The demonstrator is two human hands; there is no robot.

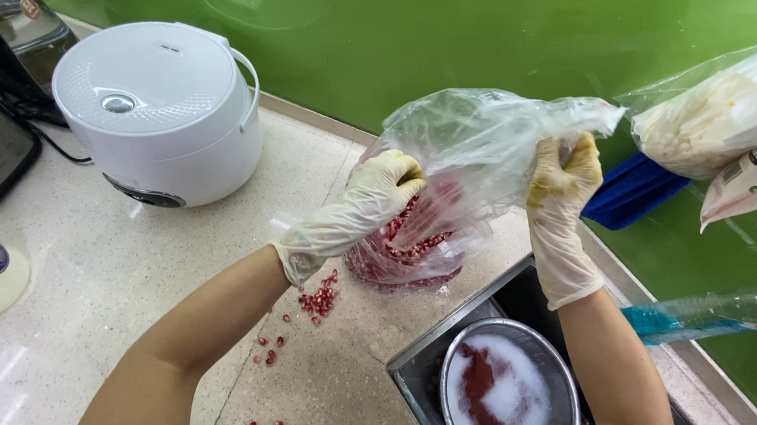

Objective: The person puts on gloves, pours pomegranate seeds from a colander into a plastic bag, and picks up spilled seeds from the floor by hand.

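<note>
Pinching the limp, slippery plastic bag [479, 149] of red beans [403, 245] with left hand [384, 187] at its side, right hand [565, 176] bunching the neck; support the sagging bottom.

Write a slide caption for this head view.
Gloved left hand and right hand hold a clear bag of red beans over the counter.

Clear plastic bag of red beans [449, 199] centre, on counter; clear bag, white contents, white label [735, 103] upper right.

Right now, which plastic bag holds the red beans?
The clear bag gripped by both gloved hands, left hand and right hand; the hanging bag at upper right holds pale contents.
</note>
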